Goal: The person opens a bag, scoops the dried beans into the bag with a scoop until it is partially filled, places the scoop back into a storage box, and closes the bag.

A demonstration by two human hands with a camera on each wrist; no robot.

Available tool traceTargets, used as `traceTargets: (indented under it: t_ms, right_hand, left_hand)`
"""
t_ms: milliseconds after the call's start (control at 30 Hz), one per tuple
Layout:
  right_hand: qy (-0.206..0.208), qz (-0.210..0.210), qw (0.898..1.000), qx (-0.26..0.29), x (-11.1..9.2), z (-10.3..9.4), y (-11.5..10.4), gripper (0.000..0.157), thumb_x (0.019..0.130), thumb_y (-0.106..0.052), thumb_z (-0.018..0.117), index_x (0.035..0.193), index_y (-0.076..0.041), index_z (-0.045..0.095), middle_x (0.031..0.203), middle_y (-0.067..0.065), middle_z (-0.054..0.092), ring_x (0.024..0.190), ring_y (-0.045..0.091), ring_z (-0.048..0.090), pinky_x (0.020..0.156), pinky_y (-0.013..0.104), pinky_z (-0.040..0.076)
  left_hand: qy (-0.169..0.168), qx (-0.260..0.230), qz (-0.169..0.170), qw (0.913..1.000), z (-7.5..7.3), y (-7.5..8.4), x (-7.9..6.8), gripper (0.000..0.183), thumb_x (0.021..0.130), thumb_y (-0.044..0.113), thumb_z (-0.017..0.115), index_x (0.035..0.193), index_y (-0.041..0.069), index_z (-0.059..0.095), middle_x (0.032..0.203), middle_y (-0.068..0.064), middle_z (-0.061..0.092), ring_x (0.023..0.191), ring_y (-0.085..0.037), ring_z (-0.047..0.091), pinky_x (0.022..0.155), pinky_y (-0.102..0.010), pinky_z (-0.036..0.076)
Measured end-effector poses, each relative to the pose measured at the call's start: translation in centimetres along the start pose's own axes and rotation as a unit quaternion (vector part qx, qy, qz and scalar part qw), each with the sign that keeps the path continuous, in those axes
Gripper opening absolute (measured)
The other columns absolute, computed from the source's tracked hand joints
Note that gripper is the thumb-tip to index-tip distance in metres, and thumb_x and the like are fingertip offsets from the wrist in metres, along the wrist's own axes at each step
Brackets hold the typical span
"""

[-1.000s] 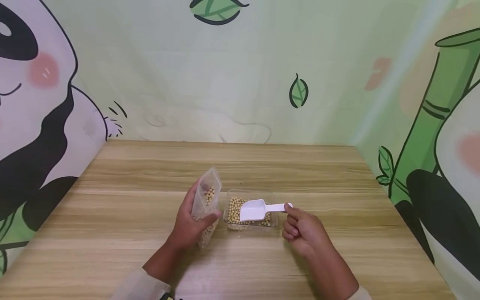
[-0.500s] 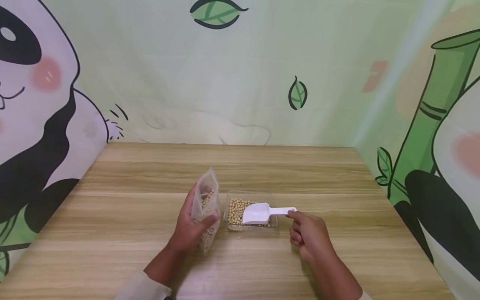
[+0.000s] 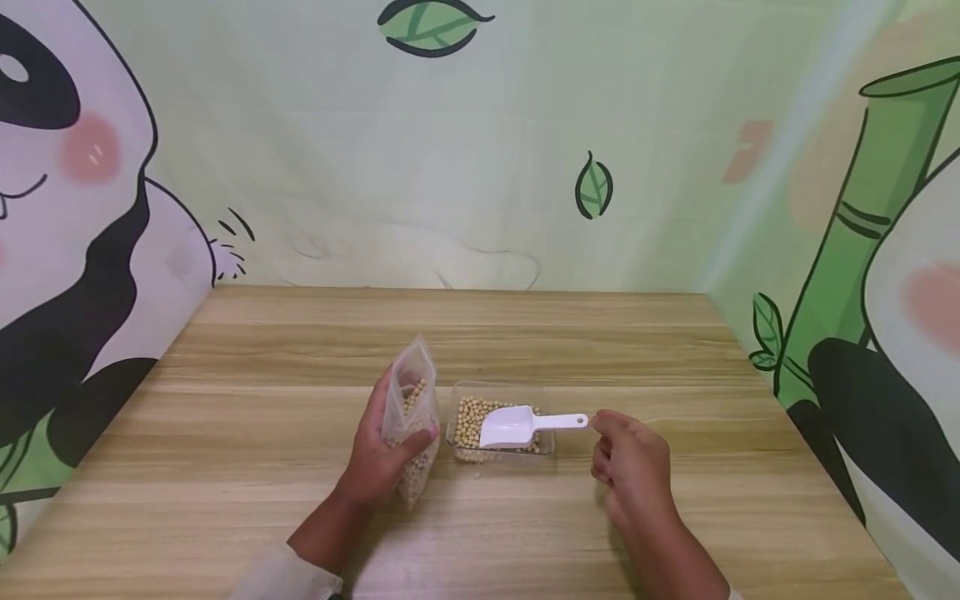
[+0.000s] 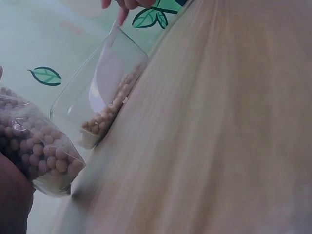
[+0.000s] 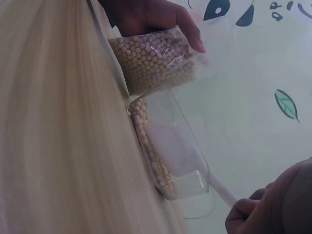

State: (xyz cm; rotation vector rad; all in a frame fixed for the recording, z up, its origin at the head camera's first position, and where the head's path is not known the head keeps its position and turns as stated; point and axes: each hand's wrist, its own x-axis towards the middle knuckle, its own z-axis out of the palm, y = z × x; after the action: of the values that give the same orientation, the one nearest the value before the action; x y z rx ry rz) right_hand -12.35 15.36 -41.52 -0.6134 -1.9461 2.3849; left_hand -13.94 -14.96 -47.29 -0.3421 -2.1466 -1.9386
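Note:
My left hand (image 3: 373, 454) grips a clear plastic bag (image 3: 420, 433) partly filled with pale round soybeans, thumb across its near side, mouth facing up. Right of it, a clear rectangular box (image 3: 459, 389) on the table contains a layer of soybeans (image 3: 469, 417). A white plastic scoop (image 3: 508, 427) lies over the beans, its handle reaching out past the box's right rim. In the head view the handle's end hole shows, and the fingertips of my right hand (image 3: 636, 462) are just beyond it, fingers loosely curled. The right wrist view shows the scoop's bowl (image 5: 173, 148) inside the box.
The wood-grain table (image 3: 300, 333) runs back to a printed cloth wall (image 3: 337, 150) with pandas, leaves and bamboo. Side panels with the same print stand at left and right. In the left wrist view, the bag (image 4: 41, 146) stands close beside the box.
My right hand has let go of the scoop's handle and drawn back to the right. The scoop stays in the box. The left hand and the bag have barely moved.

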Motion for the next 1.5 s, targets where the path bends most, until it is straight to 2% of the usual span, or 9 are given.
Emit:
traceTargets:
  t_ms: [167, 300, 533, 633, 867, 1067, 1233, 1300, 1500]
  right_hand:
    - [0.017, -0.045, 0.999, 0.008, -0.9, 0.7, -0.4, 0.026, 0.105, -0.004, 0.063, 0.129, -0.006, 0.055, 0.061, -0.011, 0.042, 0.051, 0.005, 0.034, 0.052, 0.022, 0.032]
    - [-0.008, -0.089, 0.995, -0.043, -2.2, 1.6, -0.6, 0.025, 0.105, -0.003, 0.063, 0.130, -0.005, 0.060, 0.062, -0.010, 0.047, 0.053, 0.005, 0.034, 0.052, 0.021, 0.031]
    - [-0.084, -0.191, 0.965, -0.160, -4.8, 4.4, -0.3, 0.017, 0.101, -0.005, 0.070, 0.118, -0.002, 0.073, 0.068, -0.005, 0.051, 0.056, 0.004, 0.041, 0.053, 0.021, 0.034]
    - [-0.121, -0.249, 0.940, -0.199, -5.8, 5.6, 0.0, 0.013, 0.099, -0.009, 0.076, 0.112, -0.006, 0.076, 0.075, -0.003, 0.054, 0.061, 0.004, 0.044, 0.056, 0.020, 0.038]
    - [-0.132, -0.398, 0.846, -0.329, -6.7, 8.1, 1.0, 0.019, 0.093, -0.024, 0.086, 0.101, -0.012, 0.075, 0.084, 0.000, 0.058, 0.074, 0.011, 0.054, 0.067, 0.024, 0.049]
    - [-0.105, -0.440, 0.820, -0.350, -6.5, 9.0, 1.5, 0.017, 0.090, -0.019, 0.086, 0.093, -0.013, 0.070, 0.080, -0.003, 0.057, 0.070, 0.012, 0.054, 0.063, 0.020, 0.046]
    - [-0.086, -0.544, 0.757, -0.351, -6.2, 9.3, 1.8, 0.012, 0.091, -0.010, 0.081, 0.089, -0.011, 0.069, 0.077, -0.003, 0.059, 0.066, 0.008, 0.053, 0.059, 0.015, 0.043]
    - [-0.083, -0.571, 0.740, -0.346, -6.1, 9.5, 1.8, 0.010, 0.090, -0.005, 0.078, 0.087, -0.010, 0.069, 0.077, -0.003, 0.063, 0.065, 0.007, 0.055, 0.060, 0.014, 0.044]
    - [-0.074, -0.607, 0.716, -0.337, -5.9, 9.8, 1.6, 0.010, 0.089, 0.000, 0.073, 0.084, -0.008, 0.071, 0.074, -0.003, 0.064, 0.063, 0.005, 0.055, 0.059, 0.012, 0.042]
  left_hand:
    - [0.016, 0.002, 0.020, 0.9997, 0.7, 0.0, -0.1, 0.096, 0.093, -0.004, 0.076, 0.173, 0.014, 0.026, 0.155, -0.020, 0.049, 0.129, -0.013, 0.053, 0.102, -0.028, 0.051]
    - [0.030, 0.002, 0.021, 0.9993, 1.5, 0.3, -0.5, 0.100, 0.092, -0.005, 0.077, 0.174, 0.011, 0.022, 0.162, -0.021, 0.046, 0.133, -0.013, 0.052, 0.106, -0.021, 0.049]
    - [0.047, 0.017, 0.016, 0.9986, 2.7, 0.5, -1.0, 0.105, 0.090, -0.002, 0.082, 0.174, 0.012, 0.021, 0.167, -0.018, 0.041, 0.141, -0.032, 0.050, 0.110, -0.025, 0.046]
    - [0.056, 0.014, 0.016, 0.9982, 3.1, 0.5, -1.1, 0.105, 0.089, -0.001, 0.083, 0.174, 0.014, 0.023, 0.164, -0.016, 0.043, 0.139, -0.028, 0.050, 0.110, -0.026, 0.046]
    - [0.065, -0.023, 0.025, 0.9973, 4.0, 0.7, -1.7, 0.106, 0.085, -0.002, 0.084, 0.171, 0.008, 0.024, 0.157, -0.017, 0.042, 0.131, -0.026, 0.049, 0.103, -0.029, 0.051]
    - [0.061, -0.012, 0.031, 0.9976, 4.3, 0.7, -1.9, 0.103, 0.086, -0.001, 0.082, 0.171, 0.009, 0.024, 0.158, -0.019, 0.041, 0.133, -0.025, 0.047, 0.107, -0.032, 0.047]
    - [0.076, 0.014, 0.038, 0.9963, 4.3, 0.8, -2.0, 0.102, 0.086, 0.002, 0.085, 0.170, 0.011, 0.028, 0.157, -0.016, 0.045, 0.132, -0.024, 0.051, 0.108, -0.032, 0.046]
    - [0.085, 0.030, 0.050, 0.9947, 4.3, 0.8, -2.1, 0.102, 0.085, 0.004, 0.086, 0.170, 0.009, 0.030, 0.156, -0.017, 0.046, 0.131, -0.024, 0.052, 0.108, -0.032, 0.047]
    - [0.102, 0.064, 0.097, 0.9880, 4.3, 0.8, -2.7, 0.100, 0.085, 0.006, 0.083, 0.169, 0.005, 0.029, 0.156, -0.020, 0.047, 0.130, -0.019, 0.051, 0.106, -0.030, 0.047]
